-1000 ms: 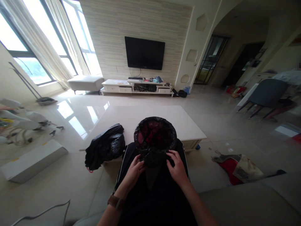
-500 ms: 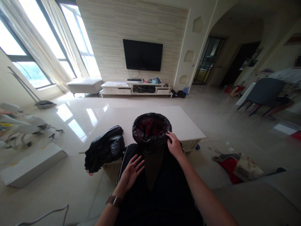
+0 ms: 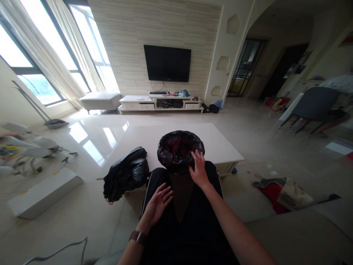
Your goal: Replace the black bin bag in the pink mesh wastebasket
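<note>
A small bin lined with a black plastic bag stands between my knees, red showing inside it. My right hand rests on the near right part of the bag's rim, fingers spread over the plastic. My left hand lies open on my left thigh, holding nothing, a little below and left of the bin. A watch is on my left wrist.
A filled black rubbish bag lies on the floor to the left of my legs. Behind the bin is a white low table. A white box lies far left, a red bag on the right floor. Someone sits on a chair at far right.
Both hands left the front of the bag's rim. My right hand moved up to the rim's right side, my left hand dropped open onto my thigh.
</note>
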Available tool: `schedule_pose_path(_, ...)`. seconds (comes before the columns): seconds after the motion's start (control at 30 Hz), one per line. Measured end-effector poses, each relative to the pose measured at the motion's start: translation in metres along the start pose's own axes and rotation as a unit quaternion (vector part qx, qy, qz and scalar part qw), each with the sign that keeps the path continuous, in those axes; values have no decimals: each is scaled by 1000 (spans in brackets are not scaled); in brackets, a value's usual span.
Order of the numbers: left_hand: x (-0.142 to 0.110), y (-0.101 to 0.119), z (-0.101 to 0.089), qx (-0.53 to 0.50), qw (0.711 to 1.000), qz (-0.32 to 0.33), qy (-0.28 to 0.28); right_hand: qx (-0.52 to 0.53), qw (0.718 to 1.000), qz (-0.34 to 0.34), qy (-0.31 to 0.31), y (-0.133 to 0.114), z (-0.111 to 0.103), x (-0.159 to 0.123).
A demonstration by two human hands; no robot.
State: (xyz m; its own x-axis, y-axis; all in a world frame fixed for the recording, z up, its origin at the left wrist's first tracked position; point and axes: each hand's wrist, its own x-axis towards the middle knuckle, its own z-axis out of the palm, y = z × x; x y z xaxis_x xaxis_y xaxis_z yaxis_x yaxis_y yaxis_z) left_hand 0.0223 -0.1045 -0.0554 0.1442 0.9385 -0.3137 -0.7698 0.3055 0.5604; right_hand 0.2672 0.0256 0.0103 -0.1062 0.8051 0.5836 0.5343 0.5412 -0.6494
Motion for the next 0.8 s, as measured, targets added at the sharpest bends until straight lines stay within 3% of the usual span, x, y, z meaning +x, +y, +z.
schedule_pose_path(0.1, 0, -1, -1, 4, 1000, 1, 2, 73, 982, 126, 119, 22, 2, -24)
schedule_pose_path(0.2, 2, -2, 1, 7, 1000, -1, 3, 195, 941, 237, 143, 35, -1, -50)
schedule_pose_path(0.33, 2, -2, 4, 15, 1000, -1, 9, 269, 929, 235, 97, 32, -7, -69)
schedule_pose_path(0.53, 1, -5, 4, 26, 1000, 4, 12, 374, 886, 272, 29, 21, -12, -63)
schedule_pose_path(0.7, 0, -9, 1, 39, 999, 17, 13, 491, 817, 290, -86, 17, -23, -63)
schedule_pose_path(0.8, 0, -10, 1, 49, 998, 26, 13, 553, 772, 289, -119, 15, -27, -64)
